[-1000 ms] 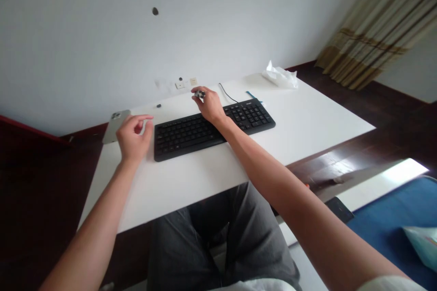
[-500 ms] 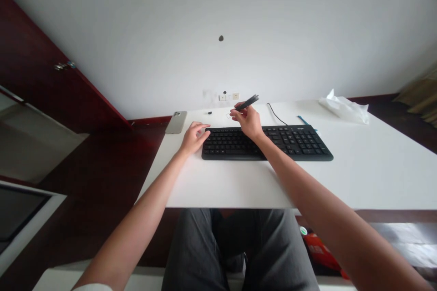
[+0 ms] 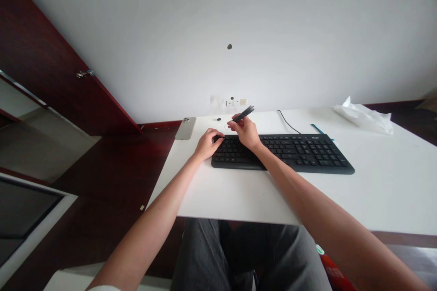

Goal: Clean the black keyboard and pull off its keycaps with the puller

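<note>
A black keyboard (image 3: 300, 153) lies across the white table (image 3: 375, 191). My right hand (image 3: 246, 132) hovers over the keyboard's left part and grips a thin black tool (image 3: 245, 112) that points up and to the right. My left hand (image 3: 207, 143) rests at the keyboard's top left corner, fingers curled onto the keys there; whether it pinches anything I cannot make out. A tiny clear piece (image 3: 227, 127) and a small black bit (image 3: 219, 119) lie on the table just behind the hands.
A phone (image 3: 185, 127) lies face down at the table's far left corner. A crumpled white tissue (image 3: 363, 116) sits at the far right, a blue stick (image 3: 317, 128) and the keyboard cable (image 3: 287, 122) behind the keyboard. Dark wooden cabinet (image 3: 44, 72) at left; my grey-trousered legs (image 3: 239, 259) under the table.
The view swung left and steadied. My right hand lifted the black tool from behind the keyboard. My left hand moved from beside the phone onto the keyboard's left corner.
</note>
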`<control>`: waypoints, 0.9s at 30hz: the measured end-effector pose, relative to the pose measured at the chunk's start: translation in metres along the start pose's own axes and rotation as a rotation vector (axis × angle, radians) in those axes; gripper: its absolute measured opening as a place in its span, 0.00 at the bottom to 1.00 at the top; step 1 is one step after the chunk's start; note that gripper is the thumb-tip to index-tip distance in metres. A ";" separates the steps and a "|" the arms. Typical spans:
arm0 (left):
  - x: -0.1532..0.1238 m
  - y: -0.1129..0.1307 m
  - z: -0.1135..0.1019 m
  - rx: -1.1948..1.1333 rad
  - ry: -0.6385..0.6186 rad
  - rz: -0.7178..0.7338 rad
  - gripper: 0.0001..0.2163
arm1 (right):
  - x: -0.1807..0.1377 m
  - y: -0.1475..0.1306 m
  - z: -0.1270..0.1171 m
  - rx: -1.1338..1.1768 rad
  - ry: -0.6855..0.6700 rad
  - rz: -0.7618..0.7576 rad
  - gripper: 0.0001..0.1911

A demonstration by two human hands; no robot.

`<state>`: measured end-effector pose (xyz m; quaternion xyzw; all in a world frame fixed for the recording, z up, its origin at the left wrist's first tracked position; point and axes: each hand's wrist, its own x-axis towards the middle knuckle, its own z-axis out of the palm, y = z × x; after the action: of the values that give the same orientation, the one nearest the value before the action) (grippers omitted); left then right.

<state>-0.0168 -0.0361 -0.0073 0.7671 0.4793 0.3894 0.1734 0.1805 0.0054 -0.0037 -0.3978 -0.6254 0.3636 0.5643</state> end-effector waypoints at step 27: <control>0.105 -0.073 0.013 0.187 0.110 -0.136 0.17 | -0.009 -0.005 0.001 -0.096 -0.212 0.010 0.10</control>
<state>-0.0259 0.0915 -0.0167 0.7231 0.5735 0.3717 0.1006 0.1799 -0.0046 -0.0033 -0.3871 -0.6962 0.3760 0.4734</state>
